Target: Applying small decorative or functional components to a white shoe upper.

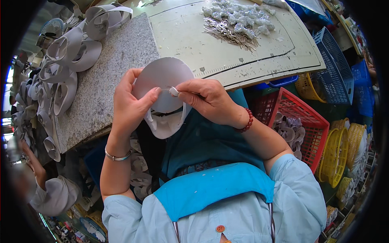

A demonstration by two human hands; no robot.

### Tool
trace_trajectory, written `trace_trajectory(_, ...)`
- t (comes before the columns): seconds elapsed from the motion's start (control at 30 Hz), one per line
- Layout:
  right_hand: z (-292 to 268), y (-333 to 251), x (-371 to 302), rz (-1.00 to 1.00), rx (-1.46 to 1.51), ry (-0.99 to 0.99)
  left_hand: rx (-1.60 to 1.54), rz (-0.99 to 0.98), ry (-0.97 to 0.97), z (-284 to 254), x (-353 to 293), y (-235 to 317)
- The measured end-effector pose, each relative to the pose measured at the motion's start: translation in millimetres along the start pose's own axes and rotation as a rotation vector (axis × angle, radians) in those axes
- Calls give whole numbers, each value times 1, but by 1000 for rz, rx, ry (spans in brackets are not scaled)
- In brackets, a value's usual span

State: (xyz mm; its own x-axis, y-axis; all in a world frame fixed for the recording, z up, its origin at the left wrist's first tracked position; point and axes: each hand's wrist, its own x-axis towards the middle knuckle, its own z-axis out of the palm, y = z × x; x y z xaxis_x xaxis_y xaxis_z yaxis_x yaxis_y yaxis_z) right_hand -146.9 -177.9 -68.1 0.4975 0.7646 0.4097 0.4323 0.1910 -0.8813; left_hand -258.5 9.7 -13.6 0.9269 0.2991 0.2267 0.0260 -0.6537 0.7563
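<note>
My left hand (131,99) grips a pale grey curved piece (164,79), which looks like a shoe upper. Its broad rounded part points away from me; a padded loop (164,126) hangs nearest my lap. The left thumb presses on its inner face, and the other fingers go behind it, partly hidden. Between thumb and forefinger, my right hand (206,97) pinches a small white piece (174,91) against or just over that inner face. Whether the small piece touches it, I cannot tell. Both hands are above the table's near edge.
A speckled grey board (109,77) lies on the pale table (182,36). Similar grey pieces (65,52) pile up at left. Thin silvery strips (231,34) and shiny clear wrappings (247,16) lie at the back. A red basket (310,129) stands right; another person's sleeve (60,196) shows lower left.
</note>
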Motion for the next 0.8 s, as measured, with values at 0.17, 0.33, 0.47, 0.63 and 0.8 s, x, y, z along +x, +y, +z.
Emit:
trace_trajectory(0.17, -15, -18, -7, 131, 211, -183, -735, -390, -163, 6, -23, 16)
trace_trajectory(0.33, -13, -23, -15, 150, 89, -313, -958, -604, -136, 22, -57, 15)
trace_trajectory(0.47, -10, -30, -16, 150, -14, -435, -1055, -714, -178, 34, -72, 8)
trace_trajectory(0.63, -4, -25, -26, 63, -156, -413, -1163, -722, -88, 49, -82, 16)
trace_trajectory(0.8, 4, -35, -31, 67, -460, -476, -1131, -669, -33, 65, -96, 7)
